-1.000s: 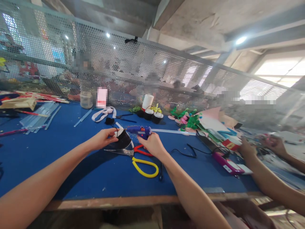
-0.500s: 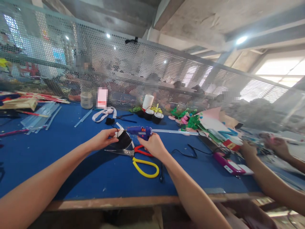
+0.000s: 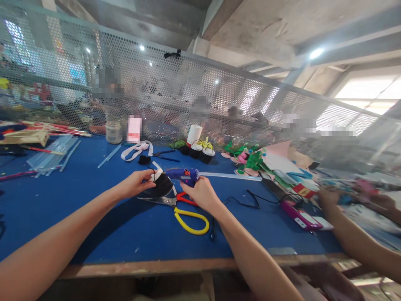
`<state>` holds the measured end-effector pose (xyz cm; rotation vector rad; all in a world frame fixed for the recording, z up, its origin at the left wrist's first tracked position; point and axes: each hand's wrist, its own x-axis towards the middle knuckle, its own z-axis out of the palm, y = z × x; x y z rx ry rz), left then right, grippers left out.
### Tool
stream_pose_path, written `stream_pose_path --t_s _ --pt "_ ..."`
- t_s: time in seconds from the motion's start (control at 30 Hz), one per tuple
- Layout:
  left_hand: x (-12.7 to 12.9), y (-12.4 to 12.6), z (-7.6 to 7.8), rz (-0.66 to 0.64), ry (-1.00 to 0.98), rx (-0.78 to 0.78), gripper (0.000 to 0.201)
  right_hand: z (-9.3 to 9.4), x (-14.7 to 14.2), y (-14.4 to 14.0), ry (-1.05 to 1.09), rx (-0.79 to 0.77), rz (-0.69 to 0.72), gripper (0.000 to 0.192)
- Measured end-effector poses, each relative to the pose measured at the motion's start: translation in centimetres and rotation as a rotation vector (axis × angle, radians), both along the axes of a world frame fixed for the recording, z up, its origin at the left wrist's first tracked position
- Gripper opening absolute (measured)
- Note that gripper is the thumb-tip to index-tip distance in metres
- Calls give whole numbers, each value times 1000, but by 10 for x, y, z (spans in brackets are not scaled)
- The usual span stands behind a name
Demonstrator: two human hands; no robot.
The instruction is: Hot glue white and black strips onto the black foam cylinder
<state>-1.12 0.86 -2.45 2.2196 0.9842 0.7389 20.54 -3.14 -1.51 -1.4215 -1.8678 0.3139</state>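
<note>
The left hand (image 3: pixel 135 184) is pinching a small black fabric piece with white ribbon (image 3: pixel 161 184) in closed fingers, above the middle of the blue-topped bench (image 3: pixel 94 217). The right hand (image 3: pixel 202 193) is gripping a blue hot-glue gun (image 3: pixel 183 174), fingers wrapped around its handle, nozzle touching the fabric. Yellow-and-red-handled scissors (image 3: pixel 183 209) are lying just beneath both hands. Bare blue surface is stretching toward the worn wooden front edge (image 3: pixel 150 266). A perforated metal screen (image 3: pixel 175 96) is closing off the far side. A co-worker's hand (image 3: pixel 327 197) is working at the right among paper scraps.
</note>
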Motion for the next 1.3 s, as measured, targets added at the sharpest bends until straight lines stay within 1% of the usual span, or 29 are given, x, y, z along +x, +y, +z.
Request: stream_pose_path --t_s 0.17,0.3,0.37,0.47,0.53,0.6,0.67,0.7,0.77,0.83,0.9,0.93,1.0,1.03,1.07,1.13,1.17,1.2,1.23,1.3 --pt "0 -1 0 -1 -2 -16 38 2 -2 -3 0 -16 -9 18" --pt "0 -1 -1 6 0 -11 37 5 -2 -5 44 -45 33 16" --pt "-1 -1 -2 18 2 -9 37 6 -1 -4 109 -115 15 14" --pt "-2 0 -3 40 11 2 37 5 6 5 292 -216 -34 12" --pt "-1 0 -3 54 23 20 37 1 15 16 425 -185 -51 18" --pt "0 -2 -2 76 45 54 37 -5 25 29 460 -98 -91 21" --pt "1 -5 1 115 80 102 37 -13 34 42 338 -39 -201 25" --pt "2 -7 3 140 100 127 37 -16 37 47 242 -41 -245 28" --pt "4 -12 8 173 142 158 38 -22 40 56 22 -98 -311 34" --pt "6 -15 11 182 184 171 39 -25 40 60 -148 -178 -355 39" --pt "7 -17 13 184 223 186 39 -26 37 59 -222 -229 -391 40" --pt "7 -17 14 182 239 196 39 -24 34 57 -234 -230 -411 37" --pt "7 -18 14 172 271 216 37 -18 26 49 -253 -166 -439 30" --pt "8 -19 15 163 287 223 36 -13 21 43 -260 -104 -427 26" --pt "8 -20 15 153 301 230 34 -7 14 38 -255 -13 -375 25" --pt "9 -21 15 126 323 254 31 7 -3 27 -180 135 -89 25" --pt "10 -22 15 115 333 278 29 13 -12 23 -151 173 28 26" --pt "11 -23 15 107 346 309 27 20 -22 19 -152 195 119 27" --pt "13 -24 14 100 360 346 25 25 -33 18 -177 200 170 29" --pt "15 -24 12 97 391 431 22 31 -50 18 -257 138 205 35"
